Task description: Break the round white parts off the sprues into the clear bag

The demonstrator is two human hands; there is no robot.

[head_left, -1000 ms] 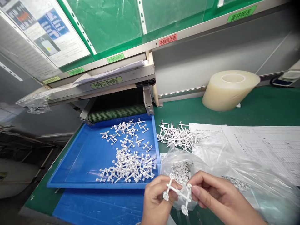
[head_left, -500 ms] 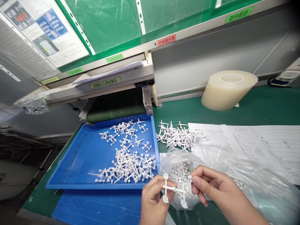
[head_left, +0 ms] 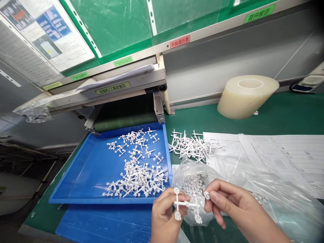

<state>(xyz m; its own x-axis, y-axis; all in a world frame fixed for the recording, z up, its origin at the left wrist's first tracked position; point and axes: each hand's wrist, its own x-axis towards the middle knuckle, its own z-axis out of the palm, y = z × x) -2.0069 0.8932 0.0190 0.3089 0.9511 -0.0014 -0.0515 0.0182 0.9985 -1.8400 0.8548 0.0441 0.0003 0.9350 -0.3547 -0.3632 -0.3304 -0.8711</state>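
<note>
My left hand (head_left: 167,214) pinches a white branched plastic piece (head_left: 186,204) with small round heads at its ends. In my right hand (head_left: 227,202), a small white round part (head_left: 207,195) is held between thumb and forefinger, apart from the branched piece. Below and between the hands lies a clear plastic bag (head_left: 177,175) with many small round parts (head_left: 193,184) inside. At the left, a blue tray (head_left: 88,168) bears a heap of white branched pieces (head_left: 141,179). Beyond the bag is a pile of thin white sticks (head_left: 189,145) on the green table.
A conveyor end (head_left: 126,121) stands over the tray's back edge. Printed papers (head_left: 286,148) lie at the right, partly under the bag's plastic. A large roll of clear film (head_left: 248,98) stands on the green table (head_left: 192,118) near the wall.
The branched piece and my left hand have moved slightly left. The small round part in my right hand has shifted a little to the right and shows more fully.
</note>
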